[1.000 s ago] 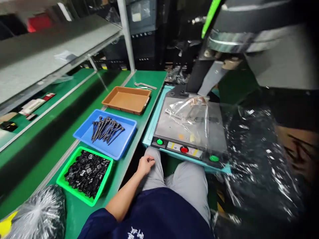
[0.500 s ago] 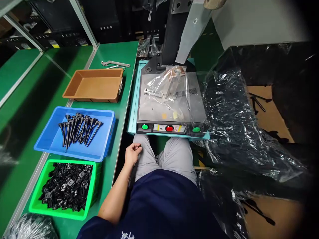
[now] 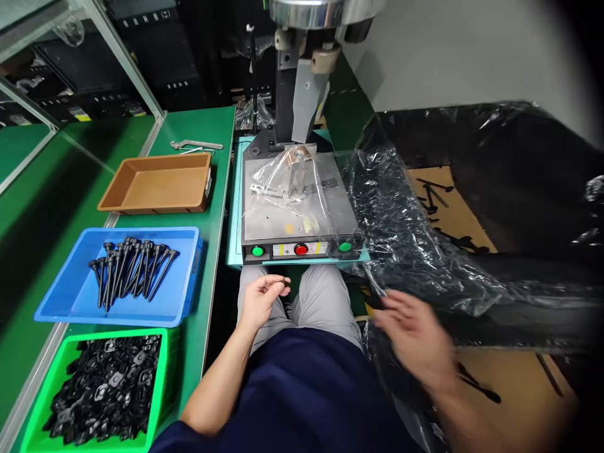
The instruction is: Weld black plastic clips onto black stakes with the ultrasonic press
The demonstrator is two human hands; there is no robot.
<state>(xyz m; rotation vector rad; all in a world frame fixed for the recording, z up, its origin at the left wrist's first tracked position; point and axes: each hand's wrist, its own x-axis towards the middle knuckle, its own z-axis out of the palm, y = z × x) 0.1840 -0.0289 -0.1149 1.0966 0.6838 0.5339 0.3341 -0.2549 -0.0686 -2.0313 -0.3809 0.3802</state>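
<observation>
My left hand (image 3: pixel 264 301) is above my left thigh, thumb and fingers pinched on a small black part (image 3: pixel 284 281), mostly hidden by the fingertips. My right hand (image 3: pixel 413 333), smeared by motion, is right of my knees beside the clear plastic sheet (image 3: pixel 401 220). Its fingers are closed around a dark, slim rod-like part (image 3: pixel 376 299), too blurred to name. On the left bench, a green bin (image 3: pixel 163 377) holds many small black plastic parts (image 3: pixel 111 384). Behind it, a blue tray (image 3: pixel 61 296) contains black rods with thick heads (image 3: pixel 132 267).
Ahead stands a bench press (image 3: pixel 264 220) with green and red buttons (image 3: pixel 301 250) and plastic over its fixture (image 3: pixel 296 173). A brown tray (image 3: pixel 163 182) and a wrench (image 3: pixel 195 145) lie on the left bench. Plastic-lined boxes with cardboard (image 3: pixel 443 195) and black rods stand right.
My right hand has come into view from the right with a dark rod-like part. My left hand has moved right, still pinching the small black part. The view has shifted, showing more of the press's top.
</observation>
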